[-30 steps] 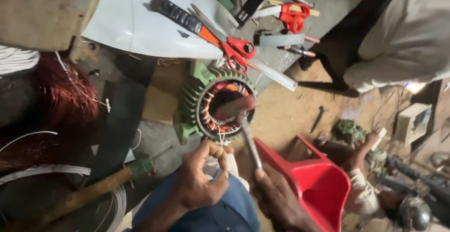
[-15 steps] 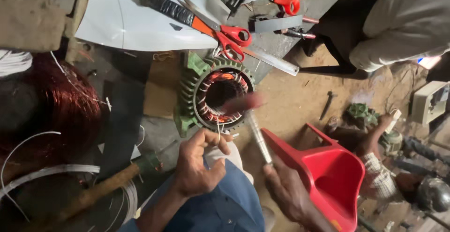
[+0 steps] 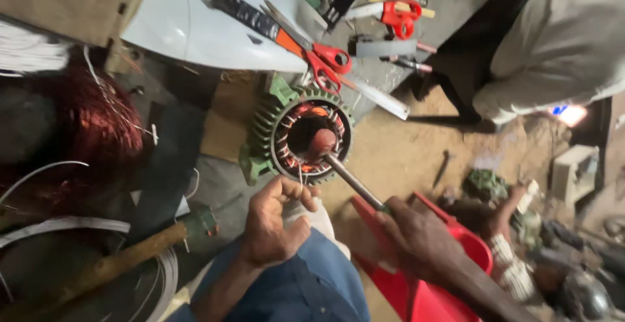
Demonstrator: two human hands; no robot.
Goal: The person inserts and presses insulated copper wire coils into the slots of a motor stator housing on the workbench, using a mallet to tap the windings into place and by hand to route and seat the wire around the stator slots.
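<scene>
A: Start at the left. What lies there?

B: A mass of copper wire (image 3: 84, 126) at the left edge, and below it a mallet (image 3: 124, 257) lying on the floor, well apart from both hands.

A: And the left hand?

B: The left hand (image 3: 273, 224) is curled above the knee, its grip pressed together on thin wire ends (image 3: 301, 177) that run up to the stator (image 3: 301, 136). The hand sits just below the stator's rim, not touching the housing as far as I can tell.

A: Where is the stator itself?

B: On the floor, middle of view, green finned housing, open bore facing up, with the windings showing orange inside the ring.

A: The right hand?

B: The right hand (image 3: 423, 237) has its grip wrapped around the handle end of a rod (image 3: 348, 179). The rod slants up and left, and its rounded tip is inside the bore, against or just beside the windings; which, I cannot tell.

A: So which step is it?

B: I judge it to be dressing the windings: tool pressing in the bore while the other hand keeps the leads taut. The next move calls for steady pressure and a tip that stays off the wire's coating.

A: Farther right?

B: A red bin (image 3: 449, 296) under the right forearm, scissors (image 3: 312, 48) above the stator, and another person's sleeve (image 3: 553, 42) top right.
</scene>
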